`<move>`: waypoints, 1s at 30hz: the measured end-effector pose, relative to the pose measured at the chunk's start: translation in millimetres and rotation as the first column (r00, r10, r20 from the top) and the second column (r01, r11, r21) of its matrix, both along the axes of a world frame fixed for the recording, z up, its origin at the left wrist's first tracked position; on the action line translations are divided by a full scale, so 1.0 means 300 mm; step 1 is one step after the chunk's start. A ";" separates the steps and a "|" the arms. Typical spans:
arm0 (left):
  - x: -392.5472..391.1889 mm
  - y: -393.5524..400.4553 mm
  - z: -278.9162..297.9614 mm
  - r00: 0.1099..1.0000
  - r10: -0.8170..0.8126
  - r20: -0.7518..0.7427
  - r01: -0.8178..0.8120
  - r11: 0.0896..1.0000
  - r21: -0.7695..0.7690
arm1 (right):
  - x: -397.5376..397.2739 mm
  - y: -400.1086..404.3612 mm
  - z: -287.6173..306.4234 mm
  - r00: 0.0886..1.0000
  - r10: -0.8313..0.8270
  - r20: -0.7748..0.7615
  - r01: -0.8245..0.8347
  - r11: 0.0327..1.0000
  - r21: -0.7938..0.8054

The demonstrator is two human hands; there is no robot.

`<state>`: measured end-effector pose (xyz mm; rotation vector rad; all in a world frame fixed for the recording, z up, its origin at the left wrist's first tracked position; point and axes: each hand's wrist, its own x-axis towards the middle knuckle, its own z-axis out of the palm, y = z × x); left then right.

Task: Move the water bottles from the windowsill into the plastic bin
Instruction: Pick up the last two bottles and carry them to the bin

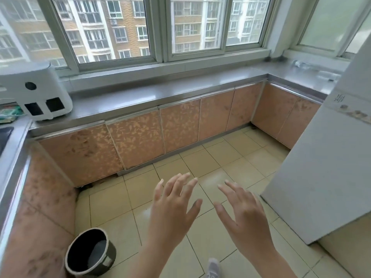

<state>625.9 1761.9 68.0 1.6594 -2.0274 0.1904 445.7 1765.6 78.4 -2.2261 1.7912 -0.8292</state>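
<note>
Two clear water bottles lie on their sides on the grey sill counter at the far right, one (301, 64) by the window corner and another (327, 75) partly hidden behind the white fridge. A dark round plastic bin (90, 252) stands on the floor at the lower left, by the cabinet. My left hand (172, 207) and my right hand (243, 213) are held out over the floor tiles with fingers spread, holding nothing. Both hands are far from the bottles and the bin.
A white appliance (40, 93) stands on the grey counter (160, 91) at the left. A white fridge (325, 167) fills the right side. Orange patterned cabinet doors (180, 125) run under the counter. A grey shoe (213, 267) shows at the bottom edge.
</note>
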 end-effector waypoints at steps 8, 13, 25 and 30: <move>-0.130 -0.587 0.048 1.000 -0.021 0.017 0.021 0.999 0.026 | -0.123 -0.564 -0.007 1.000 0.011 -0.004 -0.011 1.000 0.008; -0.176 -0.896 0.058 0.999 -0.033 -0.010 0.033 0.999 0.026 | -0.173 -0.862 0.001 0.999 -0.032 -0.005 0.032 0.999 0.035; -0.171 -1.782 0.005 0.988 -0.156 -0.020 0.156 0.988 0.012 | -0.208 -1.650 -0.037 0.978 -0.208 -0.030 0.209 0.977 0.034; -0.216 -2.122 0.028 0.963 -0.268 -0.011 0.268 0.963 -0.024 | -0.230 -1.933 -0.007 0.947 -0.321 -0.026 0.320 0.947 -0.032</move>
